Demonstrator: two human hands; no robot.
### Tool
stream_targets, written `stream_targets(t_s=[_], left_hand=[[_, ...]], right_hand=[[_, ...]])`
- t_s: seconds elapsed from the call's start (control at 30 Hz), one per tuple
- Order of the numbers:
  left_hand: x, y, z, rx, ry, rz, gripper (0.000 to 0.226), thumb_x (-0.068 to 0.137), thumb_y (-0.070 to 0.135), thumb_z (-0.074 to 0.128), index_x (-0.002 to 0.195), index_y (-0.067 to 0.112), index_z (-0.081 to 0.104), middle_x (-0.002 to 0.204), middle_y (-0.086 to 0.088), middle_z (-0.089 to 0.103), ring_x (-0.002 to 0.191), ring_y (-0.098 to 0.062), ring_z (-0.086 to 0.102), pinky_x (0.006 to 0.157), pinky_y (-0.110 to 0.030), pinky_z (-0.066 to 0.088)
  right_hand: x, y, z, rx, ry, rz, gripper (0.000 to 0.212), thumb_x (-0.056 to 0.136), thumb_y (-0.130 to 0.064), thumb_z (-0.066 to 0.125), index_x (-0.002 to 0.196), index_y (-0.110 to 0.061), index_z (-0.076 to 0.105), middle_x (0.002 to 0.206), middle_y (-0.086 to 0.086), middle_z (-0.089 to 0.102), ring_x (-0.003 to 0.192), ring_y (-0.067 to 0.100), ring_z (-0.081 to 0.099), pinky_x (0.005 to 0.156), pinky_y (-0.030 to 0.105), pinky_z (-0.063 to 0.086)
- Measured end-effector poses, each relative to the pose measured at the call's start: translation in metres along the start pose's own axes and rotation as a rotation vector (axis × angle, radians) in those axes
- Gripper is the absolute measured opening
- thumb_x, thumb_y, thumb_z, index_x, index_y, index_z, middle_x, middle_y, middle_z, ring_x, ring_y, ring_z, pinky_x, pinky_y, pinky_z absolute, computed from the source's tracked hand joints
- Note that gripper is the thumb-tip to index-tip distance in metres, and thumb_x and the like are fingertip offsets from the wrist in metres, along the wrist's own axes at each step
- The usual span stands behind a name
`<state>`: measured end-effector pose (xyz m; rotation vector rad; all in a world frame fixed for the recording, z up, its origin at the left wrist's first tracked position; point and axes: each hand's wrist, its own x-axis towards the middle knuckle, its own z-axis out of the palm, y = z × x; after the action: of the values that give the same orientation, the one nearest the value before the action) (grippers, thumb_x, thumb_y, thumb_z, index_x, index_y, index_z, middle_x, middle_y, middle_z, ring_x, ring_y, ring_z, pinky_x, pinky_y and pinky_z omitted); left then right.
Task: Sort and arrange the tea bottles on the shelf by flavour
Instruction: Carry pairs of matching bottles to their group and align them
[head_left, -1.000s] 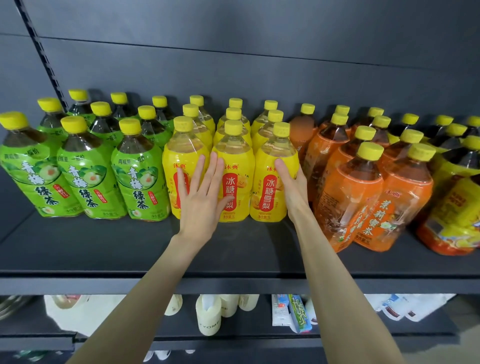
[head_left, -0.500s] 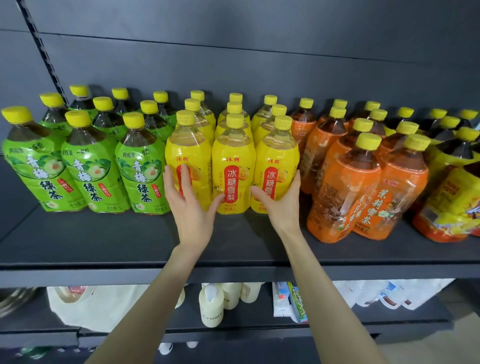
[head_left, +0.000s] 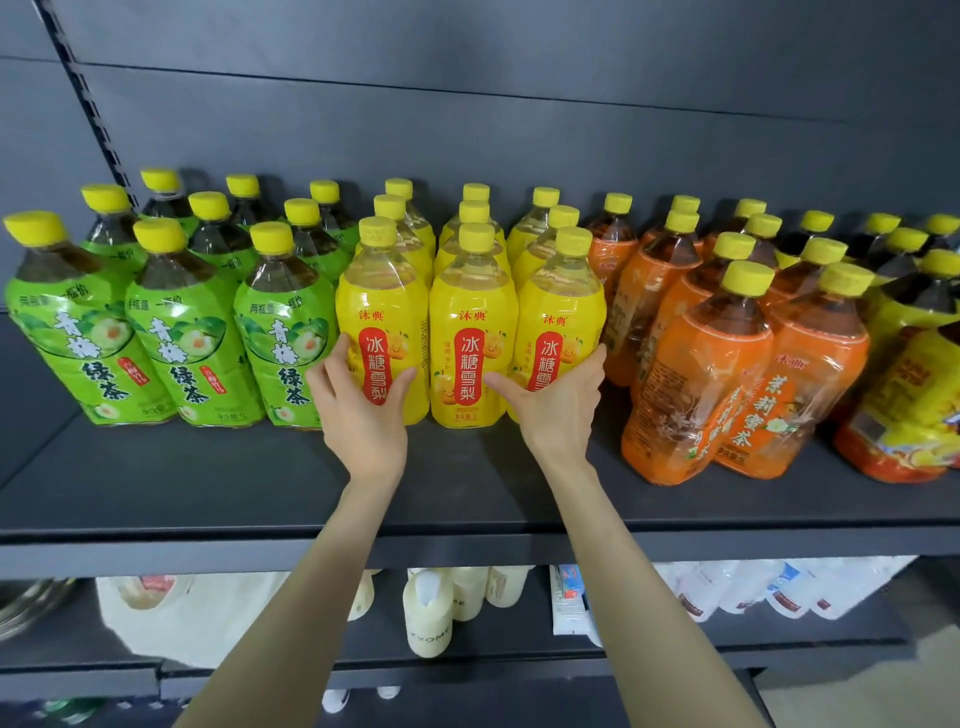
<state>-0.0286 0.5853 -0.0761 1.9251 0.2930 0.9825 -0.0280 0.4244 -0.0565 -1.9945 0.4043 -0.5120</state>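
Tea bottles with yellow caps stand in flavour groups on the dark shelf (head_left: 208, 483): green-label bottles (head_left: 176, 338) at left, yellow-label bottles in the middle, orange-label bottles (head_left: 701, 374) at right. My left hand (head_left: 363, 415) wraps the lower part of the front left yellow bottle (head_left: 382, 306), thumb on its label. My right hand (head_left: 556, 415) wraps the front right yellow bottle (head_left: 561, 306) the same way. The middle front yellow bottle (head_left: 472, 332) stands untouched between them.
Dark-tea bottles with yellow and red labels (head_left: 914, 374) crowd the far right, some leaning. The front orange bottles tilt forward. A bare strip of shelf runs along the front edge. The lower shelf holds cream bottles (head_left: 428, 613) and white packs (head_left: 727, 592).
Both hands slid down from flat against the yellow bottles and now curl round the two outer front ones. The bottles stay in their rows.
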Motion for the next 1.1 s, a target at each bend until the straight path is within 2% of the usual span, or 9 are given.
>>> stream_targets(t_s=[0.17, 0.4, 0.47, 0.53, 0.63, 0.7, 0.8, 0.93, 1.1], left_hand=[[0.0, 0.002, 0.001, 0.072, 0.018, -0.011, 0.075, 0.07, 0.041, 0.078, 0.131, 0.01, 0.047, 0.121, -0.014, 0.048, 0.11, -0.028, 0.055, 0.068, -0.044, 0.048], [-0.003, 0.004, -0.007, 0.051, -0.065, 0.025, 0.071, 0.078, 0.03, 0.076, 0.135, 0.004, 0.043, 0.125, -0.017, 0.045, 0.115, -0.031, 0.051, 0.078, -0.044, 0.048], [-0.011, 0.002, -0.012, 0.013, -0.064, 0.078, 0.06, 0.082, 0.024, 0.072, 0.132, 0.002, 0.047, 0.126, -0.019, 0.045, 0.116, -0.032, 0.05, 0.081, -0.041, 0.048], [-0.025, 0.006, -0.016, -0.042, -0.062, 0.115, 0.043, 0.086, 0.02, 0.068, 0.123, 0.002, 0.054, 0.124, -0.017, 0.048, 0.111, -0.029, 0.053, 0.08, -0.04, 0.051], [-0.042, 0.029, -0.02, -0.156, -0.141, 0.108, 0.023, 0.089, 0.017, 0.062, 0.108, 0.004, 0.062, 0.109, -0.013, 0.059, 0.091, -0.017, 0.058, 0.073, -0.035, 0.053], [-0.049, 0.049, -0.018, -0.224, -0.192, 0.1, 0.017, 0.091, 0.018, 0.06, 0.103, 0.007, 0.064, 0.101, -0.007, 0.064, 0.084, -0.011, 0.06, 0.072, -0.022, 0.051], [-0.061, 0.079, -0.008, -0.287, -0.25, 0.101, 0.011, 0.092, 0.018, 0.058, 0.099, 0.012, 0.065, 0.09, 0.003, 0.065, 0.08, 0.0, 0.059, 0.07, -0.007, 0.043], [-0.089, 0.113, 0.017, -0.339, -0.308, 0.106, 0.005, 0.092, 0.018, 0.058, 0.094, 0.018, 0.063, 0.083, 0.012, 0.063, 0.079, 0.008, 0.058, 0.069, -0.005, 0.041], [-0.135, 0.148, 0.057, -0.427, -0.314, 0.058, 0.014, 0.093, 0.026, 0.057, 0.103, 0.017, 0.062, 0.097, 0.002, 0.065, 0.09, 0.003, 0.058, 0.075, -0.008, 0.044]], right_hand=[[-0.004, -0.003, 0.006, 0.011, 0.047, 0.001, 0.138, 0.053, -0.053, 0.086, 0.15, -0.01, -0.001, 0.155, 0.012, 0.019, 0.143, 0.03, 0.022, 0.113, 0.052, 0.029], [-0.012, -0.003, -0.004, -0.064, -0.001, -0.018, 0.133, 0.061, -0.058, 0.08, 0.151, -0.011, -0.007, 0.159, 0.009, 0.013, 0.145, 0.029, 0.02, 0.113, 0.049, 0.031], [-0.018, -0.001, -0.011, -0.119, 0.009, -0.081, 0.118, 0.07, -0.054, 0.076, 0.152, -0.011, 0.004, 0.157, 0.01, 0.022, 0.141, 0.028, 0.029, 0.11, 0.048, 0.036], [-0.025, 0.002, -0.023, -0.151, 0.058, -0.18, 0.087, 0.08, -0.046, 0.071, 0.147, -0.011, 0.027, 0.147, 0.009, 0.041, 0.129, 0.026, 0.046, 0.102, 0.043, 0.044], [-0.032, 0.0, -0.05, -0.128, 0.148, -0.294, 0.041, 0.09, -0.031, 0.064, 0.124, -0.01, 0.058, 0.124, 0.007, 0.061, 0.107, 0.023, 0.061, 0.089, 0.039, 0.051], [-0.033, -0.003, -0.069, -0.058, 0.214, -0.34, 0.026, 0.091, -0.025, 0.062, 0.111, -0.008, 0.066, 0.11, 0.007, 0.067, 0.094, 0.02, 0.064, 0.081, 0.041, 0.054], [-0.029, -0.001, -0.099, 0.022, 0.277, -0.385, 0.016, 0.091, -0.019, 0.062, 0.098, -0.008, 0.07, 0.096, 0.005, 0.069, 0.082, 0.011, 0.062, 0.074, 0.032, 0.053], [-0.021, 0.012, -0.144, 0.088, 0.324, -0.455, 0.018, 0.088, -0.021, 0.057, 0.083, -0.009, 0.069, 0.077, 0.001, 0.069, 0.071, 0.007, 0.058, 0.067, 0.029, 0.047], [0.001, 0.043, -0.201, 0.135, 0.283, -0.464, 0.019, 0.088, -0.026, 0.058, 0.088, -0.011, 0.069, 0.084, 0.0, 0.068, 0.078, 0.014, 0.063, 0.07, 0.038, 0.053]])
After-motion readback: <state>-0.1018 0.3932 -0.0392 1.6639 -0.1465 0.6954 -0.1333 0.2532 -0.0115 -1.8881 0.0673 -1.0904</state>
